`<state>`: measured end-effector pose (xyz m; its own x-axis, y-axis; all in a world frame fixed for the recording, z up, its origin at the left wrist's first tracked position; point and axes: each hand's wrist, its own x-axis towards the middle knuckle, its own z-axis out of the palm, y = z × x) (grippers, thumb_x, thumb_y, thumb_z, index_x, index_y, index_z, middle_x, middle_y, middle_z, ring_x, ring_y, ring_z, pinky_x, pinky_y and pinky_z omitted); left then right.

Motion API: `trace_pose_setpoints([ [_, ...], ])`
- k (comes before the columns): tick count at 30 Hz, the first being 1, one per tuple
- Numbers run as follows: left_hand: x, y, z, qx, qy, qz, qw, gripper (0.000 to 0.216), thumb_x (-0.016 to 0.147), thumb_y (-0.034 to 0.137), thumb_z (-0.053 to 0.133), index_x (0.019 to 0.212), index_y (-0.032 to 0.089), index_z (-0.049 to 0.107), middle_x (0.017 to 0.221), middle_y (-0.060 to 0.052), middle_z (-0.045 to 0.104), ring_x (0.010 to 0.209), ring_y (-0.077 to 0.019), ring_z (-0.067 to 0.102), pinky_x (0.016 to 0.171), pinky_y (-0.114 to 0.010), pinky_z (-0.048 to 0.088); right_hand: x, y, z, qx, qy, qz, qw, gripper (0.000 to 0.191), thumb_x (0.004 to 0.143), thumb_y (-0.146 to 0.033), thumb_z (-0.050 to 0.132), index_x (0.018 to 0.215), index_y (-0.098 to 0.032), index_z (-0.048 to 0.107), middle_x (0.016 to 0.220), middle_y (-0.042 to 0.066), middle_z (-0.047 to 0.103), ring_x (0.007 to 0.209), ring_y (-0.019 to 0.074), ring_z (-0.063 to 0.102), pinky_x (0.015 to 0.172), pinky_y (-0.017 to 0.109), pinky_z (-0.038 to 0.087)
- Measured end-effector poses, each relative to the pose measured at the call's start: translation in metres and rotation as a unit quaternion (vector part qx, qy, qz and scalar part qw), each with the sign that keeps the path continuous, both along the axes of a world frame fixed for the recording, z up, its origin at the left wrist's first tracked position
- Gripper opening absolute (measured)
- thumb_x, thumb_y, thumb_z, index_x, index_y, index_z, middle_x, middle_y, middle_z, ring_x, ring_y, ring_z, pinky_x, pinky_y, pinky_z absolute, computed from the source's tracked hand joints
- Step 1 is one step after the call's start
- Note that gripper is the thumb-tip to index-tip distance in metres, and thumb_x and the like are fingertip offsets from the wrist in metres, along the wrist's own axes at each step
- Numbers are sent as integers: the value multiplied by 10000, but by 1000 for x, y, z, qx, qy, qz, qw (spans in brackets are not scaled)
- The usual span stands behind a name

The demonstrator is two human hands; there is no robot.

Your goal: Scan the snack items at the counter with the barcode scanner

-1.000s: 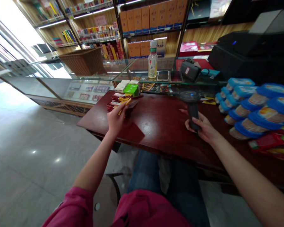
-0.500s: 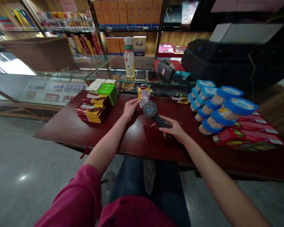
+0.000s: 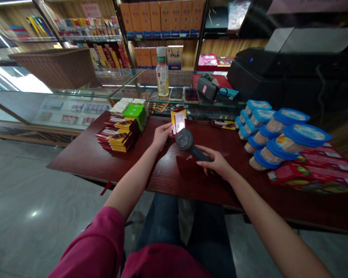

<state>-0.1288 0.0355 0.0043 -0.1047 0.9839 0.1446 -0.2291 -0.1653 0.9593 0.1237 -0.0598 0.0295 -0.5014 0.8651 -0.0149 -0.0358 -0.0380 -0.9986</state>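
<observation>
Clock is centring on the packet (image 3: 178, 120), 12 pointing away from the person.

Why, near to far:
- Right hand (image 3: 217, 164), between 4 and 5, is closing around the handle of the scanner (image 3: 196, 151), probably aiming its head at the packet. Head is sitting just before the packet at 5; can't tell if they're touching.
- Left hand (image 3: 161, 136), 8 o'clock, is pinching the packet narrowly by its left edge, likely leaving the pale label uncovered. Can't tell whether the packet's lower edge is resting on the worktop (image 3: 168, 170).
- Red boxes (image 3: 307, 175), 4 o'clock, are lying flat; blue-lidded tubs (image 3: 281, 148), between 3 and 4, are standing in tiers, lids presumably serving as bases.
- Stacked packets (image 3: 116, 137), near 9, are lying flat, likely for stable piling within left reach. Green boxes (image 3: 135, 112) and white boxes (image 3: 122, 106) are standing just beyond.
- Bottle (image 3: 162, 79), 11 o'clock, is standing on the glass case (image 3: 146, 83), out of the working area.

Counts, near to far:
- Scanner: one. Held packet: one.
- Red boxes: at least two showing. Tubs: roughly a dozen, hiding each other.
- Stacked packets: many, edges blurring. Green, white boxes: several, not countable.
- Bottle: one. Phone (image 3: 176, 94) beside it: one.
- Orange boxes (image 3: 165, 19), 12 o'clock: eight filling the upper row.
</observation>
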Motion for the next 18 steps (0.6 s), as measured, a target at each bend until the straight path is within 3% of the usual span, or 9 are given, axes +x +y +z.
trace_pose_setpoints([
  [4,-3,1,-5,7,26,10,1000,387,857,373,820,1169,144,811,1082,-80,838,900,-211,769,833,-316,605,3,-1,-4,13,3,-22,1000,748,732,-357,928,1420,-239,663,1118,118,818,509,122,617,411,257,512],
  [8,-1,-4,-4,81,194,57,976,301,884,338,792,1157,218,834,1164,-65,829,1086,-276,778,994,-390,593,16,-10,-9,33,28,-93,995,706,779,-396,893,1419,-232,645,1104,113,808,484,97,561,417,254,472],
  [14,43,-13,9,185,496,37,847,308,997,330,677,1284,371,782,1295,-16,782,1169,-289,766,1002,-389,580,54,-45,-15,45,39,-188,980,777,774,-289,866,1488,-254,562,1095,66,752,573,100,550,483,252,462],
  [18,93,-3,17,260,569,-9,780,331,1035,248,596,1309,309,773,1370,-52,742,1244,-281,736,1033,-387,576,76,-67,-17,44,58,-223,972,722,796,-269,822,1467,-279,555,1075,45,725,590,107,537,477,244,426],
])
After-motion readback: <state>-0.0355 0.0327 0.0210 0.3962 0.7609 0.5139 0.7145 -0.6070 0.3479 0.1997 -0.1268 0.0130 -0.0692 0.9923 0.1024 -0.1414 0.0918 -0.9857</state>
